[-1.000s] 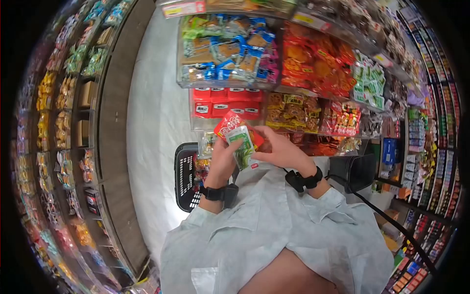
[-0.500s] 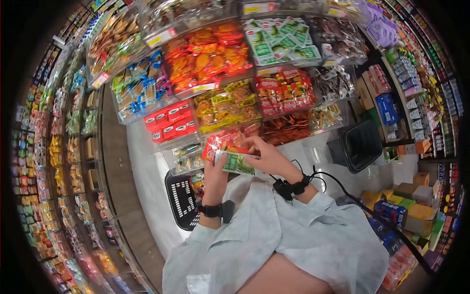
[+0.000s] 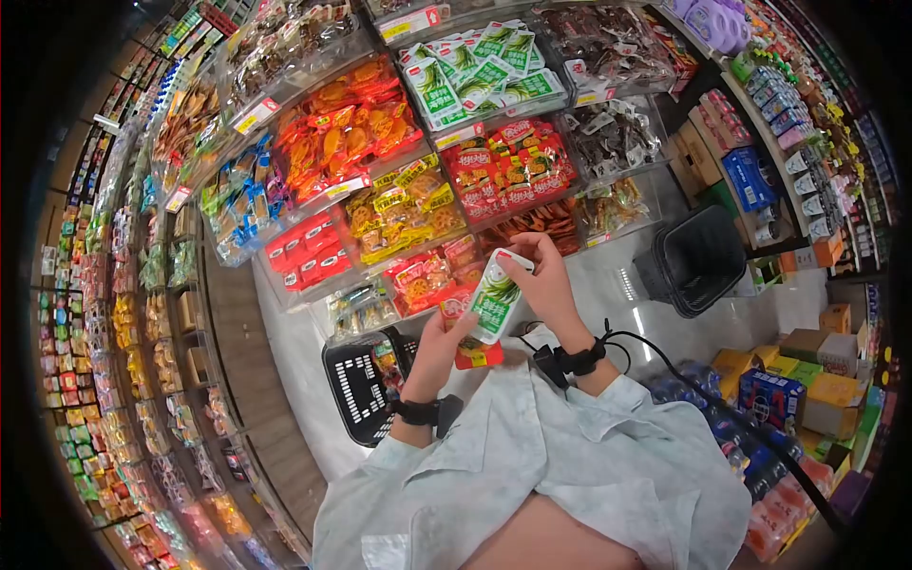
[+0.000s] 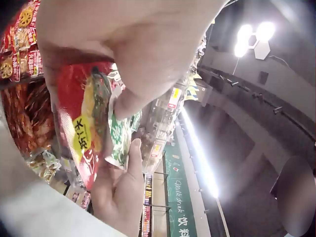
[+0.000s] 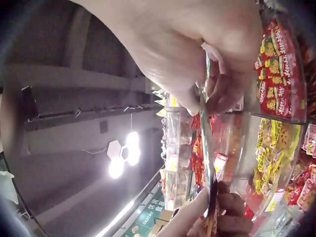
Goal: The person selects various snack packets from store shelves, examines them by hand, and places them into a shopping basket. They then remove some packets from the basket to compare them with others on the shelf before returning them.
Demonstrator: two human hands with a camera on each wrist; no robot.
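Between my two hands is a flat green-and-white snack packet point(image 3: 501, 296), its printed front facing up. My left hand point(image 3: 435, 359) pinches its lower end, thumb on top. The same hand holds a red snack packet point(image 3: 480, 357) beneath it, partly covered; the left wrist view shows the red packet point(image 4: 74, 108) with a yellow label. My right hand point(image 3: 553, 290) pinches the upper end of the green-and-white packet between thumb and fingers. Seen edge-on in the right wrist view, that packet point(image 5: 207, 148) spans from one hand to the other.
Tiered clear bins of packaged snacks stand ahead, one with green-and-white packets point(image 3: 480, 76), another with red packets point(image 3: 513, 171). A black basket point(image 3: 344, 399) with packets in it is at lower left. A black bin point(image 3: 698, 261) stands right, near stacked boxes point(image 3: 807, 380).
The view has turned rightward along the bins. My right hand has moved to the upper end of the green-and-white packet, which now stands more upright, with the red packet lower behind it.
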